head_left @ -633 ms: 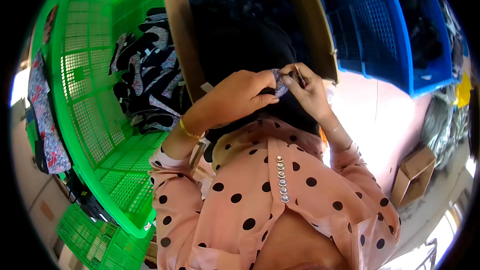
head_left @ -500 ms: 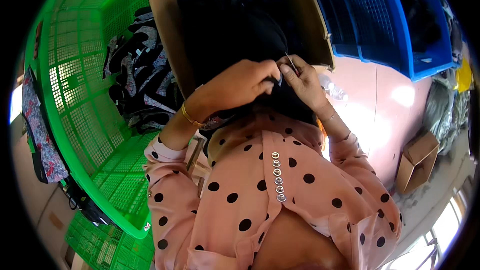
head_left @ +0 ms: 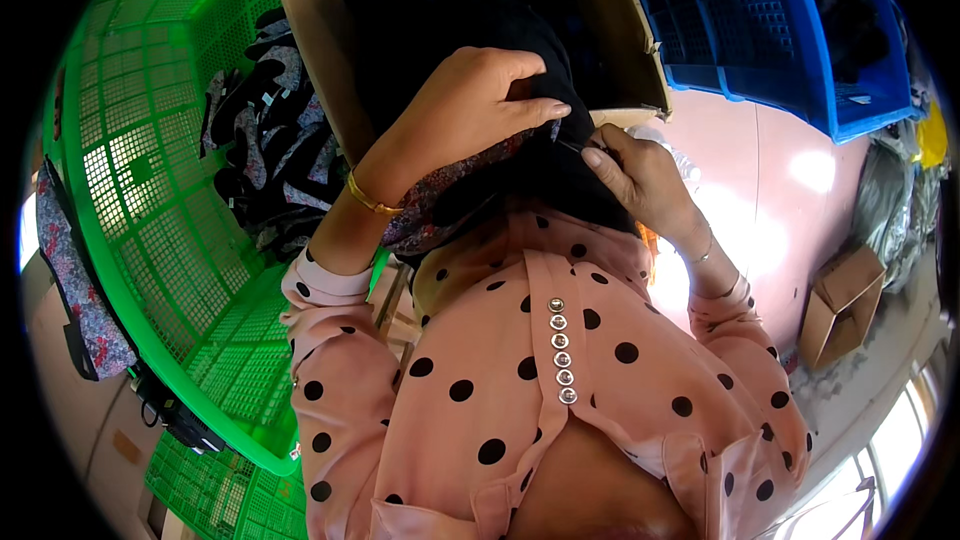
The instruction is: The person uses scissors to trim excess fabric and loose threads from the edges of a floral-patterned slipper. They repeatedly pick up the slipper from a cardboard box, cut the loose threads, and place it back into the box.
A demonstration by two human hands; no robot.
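Observation:
My left hand (head_left: 478,108) is over the dark cloth on my lap, its thumb and forefinger apart with a gap between them; the other fingers are mostly hidden. Beneath its wrist lies a floral-patterned piece (head_left: 430,195) with black parts. Just to the right, my right hand (head_left: 648,180) is closed around a slim pointed metal tool (head_left: 570,146), which looks like thread snips; most of it is hidden by the fingers. Black fabric (head_left: 575,180) spreads under both hands and merges with the dark contents of the box ahead.
A cardboard box (head_left: 318,50) stands open in front of me. On the left, a green plastic crate (head_left: 130,270) holds several black-and-floral pieces (head_left: 270,140). Blue crates (head_left: 825,70) stand at the far right. Lower down on that side is a small open carton (head_left: 840,305).
My hands have moved apart. The left has lifted away and opened its thumb and forefinger; the right has shifted slightly right and down, still with the metal tool.

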